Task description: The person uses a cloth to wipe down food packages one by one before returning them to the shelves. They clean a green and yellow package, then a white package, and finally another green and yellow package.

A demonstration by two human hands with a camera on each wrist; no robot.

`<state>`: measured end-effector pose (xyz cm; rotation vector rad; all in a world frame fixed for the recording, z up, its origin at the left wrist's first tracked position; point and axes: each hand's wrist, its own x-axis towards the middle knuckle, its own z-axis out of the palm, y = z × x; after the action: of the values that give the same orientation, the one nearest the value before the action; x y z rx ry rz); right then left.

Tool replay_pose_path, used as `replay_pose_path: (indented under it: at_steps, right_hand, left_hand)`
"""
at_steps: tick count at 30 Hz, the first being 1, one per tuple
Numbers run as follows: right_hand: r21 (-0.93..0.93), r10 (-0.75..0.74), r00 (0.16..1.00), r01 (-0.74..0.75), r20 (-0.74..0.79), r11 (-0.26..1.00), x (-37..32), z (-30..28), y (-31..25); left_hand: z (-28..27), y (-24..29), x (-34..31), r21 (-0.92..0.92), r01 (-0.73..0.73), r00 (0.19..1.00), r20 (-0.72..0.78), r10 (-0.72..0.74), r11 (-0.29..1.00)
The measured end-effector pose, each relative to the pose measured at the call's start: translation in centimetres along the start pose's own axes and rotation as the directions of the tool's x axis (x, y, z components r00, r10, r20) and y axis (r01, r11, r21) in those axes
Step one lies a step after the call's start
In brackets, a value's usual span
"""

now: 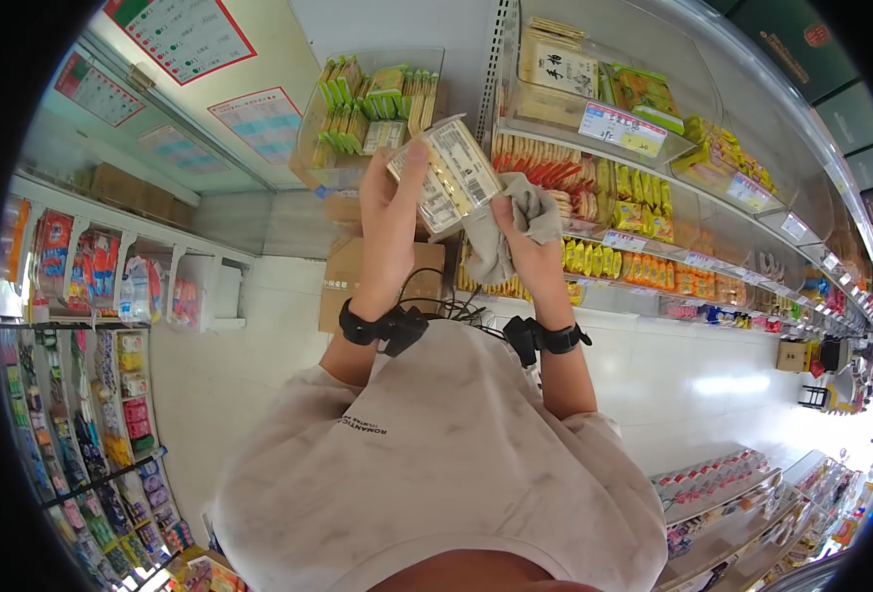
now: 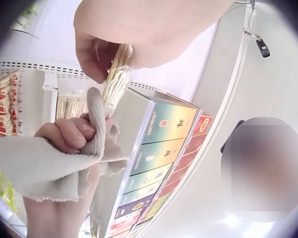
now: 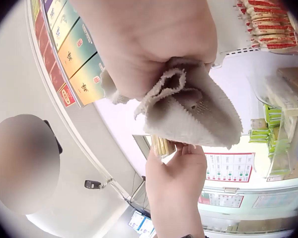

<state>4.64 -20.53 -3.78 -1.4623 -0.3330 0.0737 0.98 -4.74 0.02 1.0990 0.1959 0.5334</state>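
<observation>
A clear-wrapped pack of pale flat pieces with a printed label (image 1: pixel 448 180) is held up in front of the shelf. My left hand (image 1: pixel 393 202) grips its left side, thumb on the label face. A grey cloth (image 1: pixel 533 209) is bunched in my right hand (image 1: pixel 535 259), which is at the pack's lower right edge. In the left wrist view the cloth (image 2: pixel 49 166) hangs from the curled fingers of my right hand (image 2: pixel 69 136), beside the pack (image 2: pixel 118 79). The right wrist view shows the cloth (image 3: pixel 193 111) covering most of my right fingertips.
A clear bin of green packets (image 1: pixel 382 94) stands behind the pack. Shelves of wrapped snacks (image 1: pixel 644 202) run along the right, with price tags on their edges. A cardboard box (image 1: pixel 338 276) and black cables (image 1: pixel 446 301) are below. Another rack (image 1: pixel 126 395) stands at left.
</observation>
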Motion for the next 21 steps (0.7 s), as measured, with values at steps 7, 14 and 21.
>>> replay_pose_path:
  at_steps: [7,14,21]
  right_hand:
    - [-0.033,-0.093,0.996,0.094,0.011,0.995,0.2,-0.4,-1.0]
    - [0.037,-0.070,0.987,0.076,-0.143,0.996,0.0,0.3,-1.9]
    - [-0.098,-0.003,1.000,0.003,-0.007,0.995,0.2,0.1,-2.0]
  left_hand:
    - [-0.2,-0.2,-0.5,-0.021,-0.041,0.999,0.019,0.042,0.999]
    - [0.0,-0.4,-0.7,0.016,-0.085,0.996,0.032,0.084,0.996]
    - [0.2,-1.2,0.3,0.391,-0.127,0.971,0.235,0.034,0.912]
